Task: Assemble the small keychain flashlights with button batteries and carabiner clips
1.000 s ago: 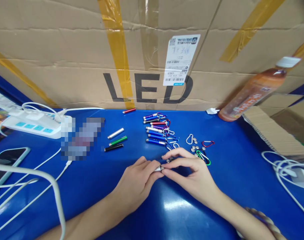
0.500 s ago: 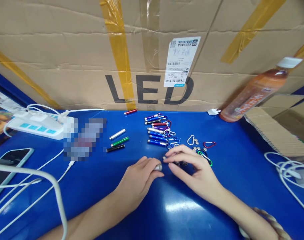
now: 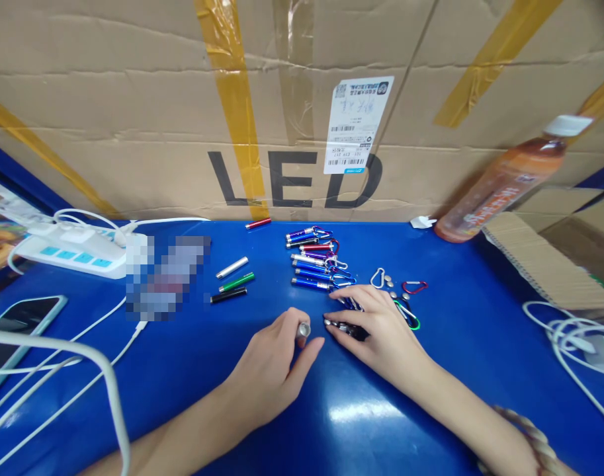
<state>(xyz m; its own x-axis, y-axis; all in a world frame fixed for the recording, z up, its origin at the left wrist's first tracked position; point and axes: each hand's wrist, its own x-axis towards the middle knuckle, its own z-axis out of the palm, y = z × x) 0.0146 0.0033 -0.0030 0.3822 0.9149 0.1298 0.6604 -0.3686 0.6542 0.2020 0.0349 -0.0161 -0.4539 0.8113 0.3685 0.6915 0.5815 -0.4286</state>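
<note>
My left hand [image 3: 274, 360] is closed round a small silver tube [image 3: 303, 329], its open end poking out above the fingers. My right hand [image 3: 376, 330] lies on the blue table [image 3: 341, 423] just to its right, fingers curled over a small dark part [image 3: 344, 326] near a pile of loose pieces. A row of blue, purple and red keychain flashlights [image 3: 314, 261] lies just beyond both hands. Coin cell batteries [image 3: 391, 285] and carabiner clips [image 3: 413, 287] sit right of them. Silver, green and black tubes [image 3: 235, 280] lie to the left.
A large cardboard box marked LED [image 3: 292, 112] walls off the back. A brown drink bottle [image 3: 505, 182] leans at the right, beside a cardboard box [image 3: 544, 258] and white cables [image 3: 574, 337]. At the left are a power strip [image 3: 68, 254], a phone [image 3: 18, 327] and more cables.
The two hands, joined at the silver tube a second ago, have come apart. My left hand tilted the tube upright; my right hand moved back onto the loose parts.
</note>
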